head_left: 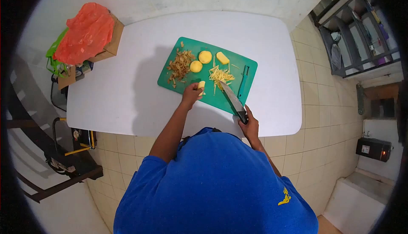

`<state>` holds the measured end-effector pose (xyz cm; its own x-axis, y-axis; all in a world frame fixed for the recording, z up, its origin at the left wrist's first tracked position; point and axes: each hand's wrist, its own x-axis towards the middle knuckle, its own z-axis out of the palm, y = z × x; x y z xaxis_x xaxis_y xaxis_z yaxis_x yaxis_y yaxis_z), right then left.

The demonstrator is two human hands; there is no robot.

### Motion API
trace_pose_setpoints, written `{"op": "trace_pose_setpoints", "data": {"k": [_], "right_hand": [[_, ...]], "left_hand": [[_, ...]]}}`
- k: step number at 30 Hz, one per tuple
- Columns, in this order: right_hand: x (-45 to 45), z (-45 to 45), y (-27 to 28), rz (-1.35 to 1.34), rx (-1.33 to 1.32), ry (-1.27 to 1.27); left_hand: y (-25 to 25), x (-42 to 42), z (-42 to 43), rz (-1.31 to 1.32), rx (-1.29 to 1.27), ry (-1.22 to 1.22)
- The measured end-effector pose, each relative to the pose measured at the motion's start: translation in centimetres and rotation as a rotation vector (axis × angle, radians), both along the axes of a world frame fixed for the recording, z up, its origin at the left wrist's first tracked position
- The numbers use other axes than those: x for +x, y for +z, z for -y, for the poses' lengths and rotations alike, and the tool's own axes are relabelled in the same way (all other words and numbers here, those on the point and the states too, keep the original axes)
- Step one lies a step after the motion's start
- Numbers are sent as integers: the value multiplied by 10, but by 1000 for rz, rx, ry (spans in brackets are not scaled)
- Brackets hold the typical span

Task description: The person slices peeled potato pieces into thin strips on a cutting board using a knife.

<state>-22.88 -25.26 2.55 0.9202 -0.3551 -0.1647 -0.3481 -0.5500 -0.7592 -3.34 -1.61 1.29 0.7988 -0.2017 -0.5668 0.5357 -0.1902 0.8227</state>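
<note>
My left hand (192,95) is closed on a pale yellow potato piece (201,85) at the front edge of the green cutting board (204,45). In my right hand (250,125) is the black handle of a large knife (231,97), its blade slanting up-left with the tip at the pile of thin potato strips (221,75). Two peeled round potatoes (205,56) and a cut potato block (222,58) lie behind the strips. Brown peelings (181,65) cover the board's left part. A green peeler (243,82) lies at its right side.
The board rests on a white table (148,34). At the table's left back stands a cardboard box (114,40) with a red plastic bag (87,34) and a green bag (55,54). A dark shelf rack (357,30) is at the far right, beyond the tiled floor.
</note>
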Motion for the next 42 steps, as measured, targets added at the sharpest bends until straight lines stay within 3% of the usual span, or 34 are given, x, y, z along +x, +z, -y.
{"op": "trace_pose_setpoints", "data": {"k": [5, 14, 23, 32, 42], "right_hand": [[-5, -2, 7, 11, -18, -2], [-23, -5, 8, -28, -11, -14], [-19, -7, -2, 35, 5, 18], [-9, -8, 1, 34, -28, 24], [-9, -8, 9, -20, 8, 8]], "left_hand": [[-20, -10, 1, 658, 410, -197], [-24, -34, 12, 725, 473, -234], [-17, -36, 20, 829, 692, -450], [-29, -27, 27, 881, 781, -420], [-29, -22, 31, 902, 554, -282]]}}
